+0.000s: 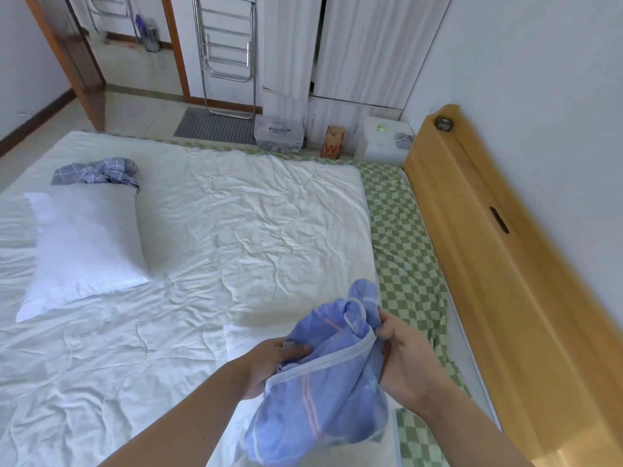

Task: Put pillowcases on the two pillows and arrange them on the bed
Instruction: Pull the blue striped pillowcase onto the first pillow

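A blue pillowcase with thin pink stripes and a pale edged opening hangs bunched between both hands. My left hand grips its left side, fingers tucked into the cloth. My right hand pinches the edge on the right. Under it lies a bare white pillow, mostly hidden by my arms and the cloth. A second bare white pillow lies at the left on the white bed. Beyond it sits a crumpled grey-blue checked pillowcase.
A green checked sheet shows along the bed's right side, next to a wooden headboard against the wall. Past the bed are a folded metal rack, a grey mat, a clear storage box and white curtains.
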